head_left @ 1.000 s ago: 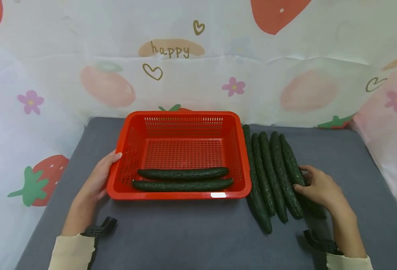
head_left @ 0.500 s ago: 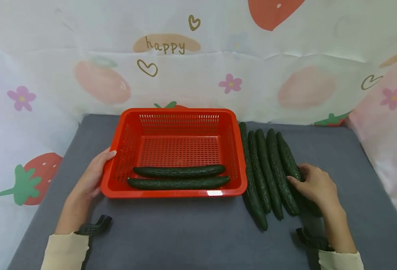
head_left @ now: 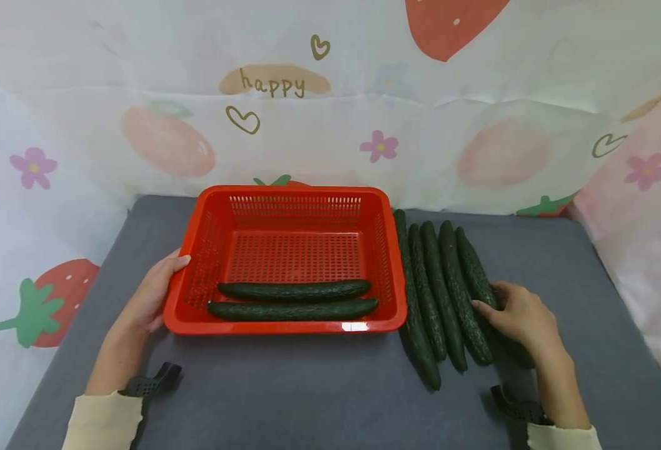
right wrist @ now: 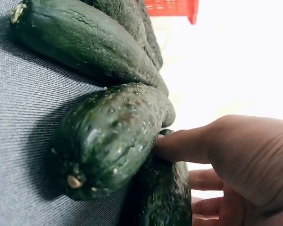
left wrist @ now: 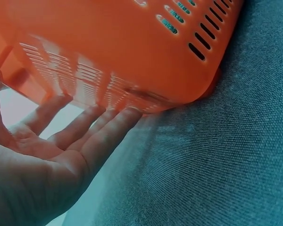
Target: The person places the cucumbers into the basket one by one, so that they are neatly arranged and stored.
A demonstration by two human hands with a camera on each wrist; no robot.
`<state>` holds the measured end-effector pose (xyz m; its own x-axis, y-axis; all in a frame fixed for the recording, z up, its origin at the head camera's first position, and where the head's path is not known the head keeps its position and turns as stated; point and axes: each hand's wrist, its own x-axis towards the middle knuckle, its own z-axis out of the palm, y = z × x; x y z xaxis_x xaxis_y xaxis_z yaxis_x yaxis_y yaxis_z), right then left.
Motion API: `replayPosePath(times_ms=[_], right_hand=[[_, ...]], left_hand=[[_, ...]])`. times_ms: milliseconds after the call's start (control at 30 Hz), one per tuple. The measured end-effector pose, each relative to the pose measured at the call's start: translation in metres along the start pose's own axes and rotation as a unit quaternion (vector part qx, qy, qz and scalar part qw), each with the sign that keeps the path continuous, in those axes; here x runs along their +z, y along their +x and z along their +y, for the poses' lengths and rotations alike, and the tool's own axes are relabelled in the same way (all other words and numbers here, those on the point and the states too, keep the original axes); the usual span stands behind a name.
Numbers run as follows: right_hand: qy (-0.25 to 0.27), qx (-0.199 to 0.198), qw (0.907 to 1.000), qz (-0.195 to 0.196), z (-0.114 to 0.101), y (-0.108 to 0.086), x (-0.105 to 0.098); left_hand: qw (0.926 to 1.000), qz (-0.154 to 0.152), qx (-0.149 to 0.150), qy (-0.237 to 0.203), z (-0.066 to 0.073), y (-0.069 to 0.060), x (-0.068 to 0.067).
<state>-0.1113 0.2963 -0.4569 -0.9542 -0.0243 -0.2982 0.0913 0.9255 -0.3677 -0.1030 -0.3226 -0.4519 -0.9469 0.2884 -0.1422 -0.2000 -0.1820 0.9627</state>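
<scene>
Head view: printed backdrop (head_left: 308, 144) along the far side, with gray tabletop (head_left: 308, 387) spread toward the near side. Left of center, red basket (head_left: 285, 327), mouth upward, long sides running left to right; set squarely to the near edge, probably to keep the whole inside within reach. To the right, row of five cucumbers (head_left: 440, 281), laid side by side from far to near, near ends slanting right. Packed close, presumably to stay within one short reach; leftmost touching the basket or just beside, cannot tell which. Inside the basket, two cucumbers (head_left: 293, 290) lying left to right by the near wall, apparently kept parallel to save room.

At the row's end, rightmost cucumber (head_left: 475, 269), on the tabletop, with grip of the right hand (head_left: 524, 315) clamped on, thumb on the left, fingers on the right; cannot tell how firmly. At the basket's left rim, left hand (head_left: 153, 294), also clamped, thumb over the rim, fingertips against the outer wall, likely for steadying.

Compared with half a second earlier, shows scarcely any change: shifts slightly left and nearer as a whole, likely from head movement. Keeps the same holds and layout.
</scene>
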Motion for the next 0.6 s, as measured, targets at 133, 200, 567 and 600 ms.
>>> replayPosePath(times_ms=[133,200,567,600], right_hand=[[0.003,-0.014,0.9999,0.009,-0.0022,0.0023,0.0062],[0.002,-0.016,0.9997,0.017,-0.0032,0.0032,0.0078],[0.018,0.009,0.9989,0.041,-0.0045,0.003,0.0053],[0.025,0.012,0.9987,0.044,-0.005,0.003,0.0044]], left_hand=[[0.9999,0.003,0.001,0.012,0.0009,-0.0069,-0.0024],[0.9997,0.008,-0.003,0.023,0.0025,-0.009,-0.0026],[0.9997,-0.005,-0.004,0.024,0.0015,-0.0029,-0.0002],[0.9997,-0.003,-0.002,0.023,0.0015,-0.003,-0.0003]])
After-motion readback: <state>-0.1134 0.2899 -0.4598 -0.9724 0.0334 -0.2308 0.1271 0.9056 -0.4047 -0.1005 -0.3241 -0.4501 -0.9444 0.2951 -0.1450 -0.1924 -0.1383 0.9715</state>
